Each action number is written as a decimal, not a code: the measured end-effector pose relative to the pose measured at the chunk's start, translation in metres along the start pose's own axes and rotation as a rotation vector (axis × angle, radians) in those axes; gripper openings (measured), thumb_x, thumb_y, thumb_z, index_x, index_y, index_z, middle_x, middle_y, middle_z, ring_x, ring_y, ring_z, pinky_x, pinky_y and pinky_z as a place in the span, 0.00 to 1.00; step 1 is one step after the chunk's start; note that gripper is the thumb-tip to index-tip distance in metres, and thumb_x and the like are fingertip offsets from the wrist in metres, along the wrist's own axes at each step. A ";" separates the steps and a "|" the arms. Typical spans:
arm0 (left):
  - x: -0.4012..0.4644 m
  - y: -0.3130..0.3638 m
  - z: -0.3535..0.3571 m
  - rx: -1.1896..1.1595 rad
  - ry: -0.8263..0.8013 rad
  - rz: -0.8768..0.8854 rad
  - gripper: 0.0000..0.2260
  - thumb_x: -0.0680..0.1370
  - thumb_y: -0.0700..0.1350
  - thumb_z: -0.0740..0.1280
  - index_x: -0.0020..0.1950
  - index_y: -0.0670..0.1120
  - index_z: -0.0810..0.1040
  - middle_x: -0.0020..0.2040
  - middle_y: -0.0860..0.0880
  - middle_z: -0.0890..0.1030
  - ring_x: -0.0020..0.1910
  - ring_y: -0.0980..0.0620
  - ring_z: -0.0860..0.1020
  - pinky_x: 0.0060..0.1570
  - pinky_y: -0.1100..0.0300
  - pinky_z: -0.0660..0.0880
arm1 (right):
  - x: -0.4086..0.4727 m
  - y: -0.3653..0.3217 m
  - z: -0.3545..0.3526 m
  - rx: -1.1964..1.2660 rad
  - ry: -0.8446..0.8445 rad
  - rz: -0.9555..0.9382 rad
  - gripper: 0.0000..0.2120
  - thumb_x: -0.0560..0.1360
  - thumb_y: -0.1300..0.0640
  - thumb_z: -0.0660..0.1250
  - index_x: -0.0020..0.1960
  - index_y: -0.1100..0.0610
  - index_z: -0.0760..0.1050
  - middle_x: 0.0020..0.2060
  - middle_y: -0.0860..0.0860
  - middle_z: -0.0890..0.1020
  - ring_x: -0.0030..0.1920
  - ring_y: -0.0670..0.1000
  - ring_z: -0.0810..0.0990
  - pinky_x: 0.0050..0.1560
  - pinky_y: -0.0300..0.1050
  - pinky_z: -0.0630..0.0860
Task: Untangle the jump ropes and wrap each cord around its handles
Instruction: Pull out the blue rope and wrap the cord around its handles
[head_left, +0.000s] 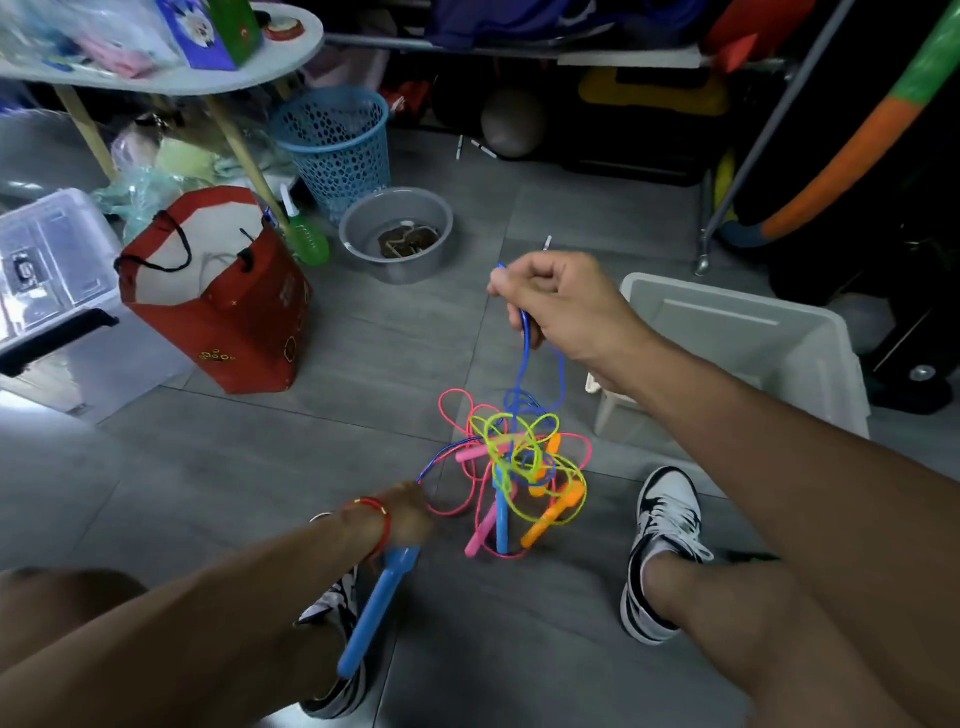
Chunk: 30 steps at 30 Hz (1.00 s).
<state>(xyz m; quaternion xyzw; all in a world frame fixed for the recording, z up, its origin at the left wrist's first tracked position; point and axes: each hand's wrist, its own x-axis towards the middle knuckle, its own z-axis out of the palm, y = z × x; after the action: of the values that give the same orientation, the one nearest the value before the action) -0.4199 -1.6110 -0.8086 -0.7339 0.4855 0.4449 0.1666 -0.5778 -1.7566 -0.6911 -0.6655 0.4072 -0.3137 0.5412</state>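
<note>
Pinching a thin blue plastic cord (525, 332), the right hand (561, 306) lifts it above the tangled bright jump ropes (514, 467) on the grey tiled floor (260, 467); the left hand (410, 512) clasps a blue plastic handle (376, 613).

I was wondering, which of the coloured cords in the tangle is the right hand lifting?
The blue cord: the right hand grips it and it rises taut above the pile, while the pink cord and yellow-green cord stay slack.
</note>
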 end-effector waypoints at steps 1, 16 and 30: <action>-0.002 -0.001 0.001 0.039 -0.051 0.028 0.15 0.81 0.40 0.63 0.67 0.38 0.75 0.66 0.43 0.78 0.58 0.48 0.78 0.34 0.73 0.71 | -0.002 -0.004 0.001 0.012 -0.003 -0.003 0.13 0.80 0.54 0.67 0.48 0.66 0.80 0.27 0.50 0.77 0.29 0.51 0.73 0.30 0.41 0.72; -0.030 0.057 -0.033 -0.608 0.075 0.781 0.10 0.84 0.44 0.61 0.51 0.40 0.77 0.50 0.41 0.80 0.48 0.44 0.81 0.52 0.50 0.79 | -0.008 -0.005 0.000 0.285 0.115 0.131 0.16 0.83 0.53 0.63 0.54 0.67 0.79 0.32 0.52 0.80 0.27 0.49 0.76 0.30 0.42 0.77; -0.037 0.053 -0.124 -1.518 0.373 0.640 0.13 0.85 0.50 0.57 0.59 0.41 0.74 0.56 0.42 0.82 0.41 0.47 0.84 0.39 0.58 0.80 | -0.013 0.029 -0.013 -0.211 -0.413 0.229 0.11 0.83 0.65 0.58 0.59 0.72 0.74 0.39 0.58 0.83 0.37 0.54 0.81 0.34 0.40 0.79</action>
<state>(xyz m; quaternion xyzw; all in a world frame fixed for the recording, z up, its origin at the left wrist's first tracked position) -0.4101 -1.6988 -0.7005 -0.5351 0.2590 0.5478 -0.5886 -0.6012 -1.7542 -0.7162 -0.7180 0.3911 -0.0635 0.5723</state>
